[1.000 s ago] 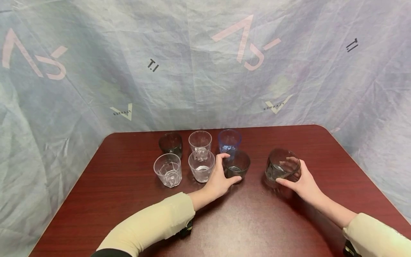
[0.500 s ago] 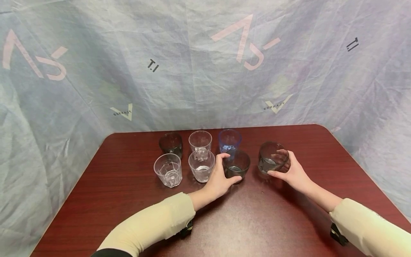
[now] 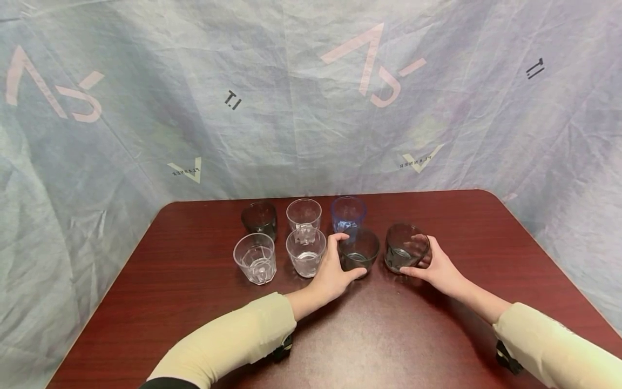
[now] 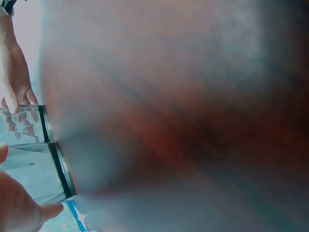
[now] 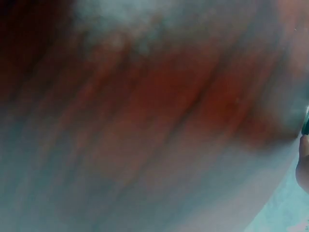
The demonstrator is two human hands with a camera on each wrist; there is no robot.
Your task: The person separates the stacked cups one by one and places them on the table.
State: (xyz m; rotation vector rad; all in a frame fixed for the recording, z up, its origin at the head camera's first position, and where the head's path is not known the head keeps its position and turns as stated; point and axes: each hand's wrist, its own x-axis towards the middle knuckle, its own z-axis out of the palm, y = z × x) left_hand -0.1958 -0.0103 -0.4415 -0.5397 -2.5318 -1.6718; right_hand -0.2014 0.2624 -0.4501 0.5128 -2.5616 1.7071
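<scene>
My left hand (image 3: pixel 332 275) grips a smoked dark glass (image 3: pixel 358 263) at the right end of the front row, thumb and fingers round its sides. It stands upright on the table. Just to its right, a second dark glass (image 3: pixel 399 259) is held by my right hand (image 3: pixel 441 270), with the thumb in front and fingers behind. A narrow gap separates the two glasses in the head view. In the left wrist view, the left hand (image 4: pixel 19 208) holds its glass (image 4: pixel 29 166) by the side. Only a sliver of the right hand (image 5: pixel 303 169) shows in the right wrist view.
Two clear glasses, one faceted (image 3: pixel 255 262) and one rounder (image 3: pixel 305 259), stand left of my left hand. Behind them are a dark glass (image 3: pixel 259 216), a clear glass (image 3: pixel 303 210) and a blue-tinted glass (image 3: pixel 347 210). A cloth backdrop (image 3: pixel 291 108) hangs behind the red-brown table (image 3: pixel 379 335).
My right hand has carried its dark glass leftward toward the other dark glass, then lowered it. The left hand has stayed in place on its glass.
</scene>
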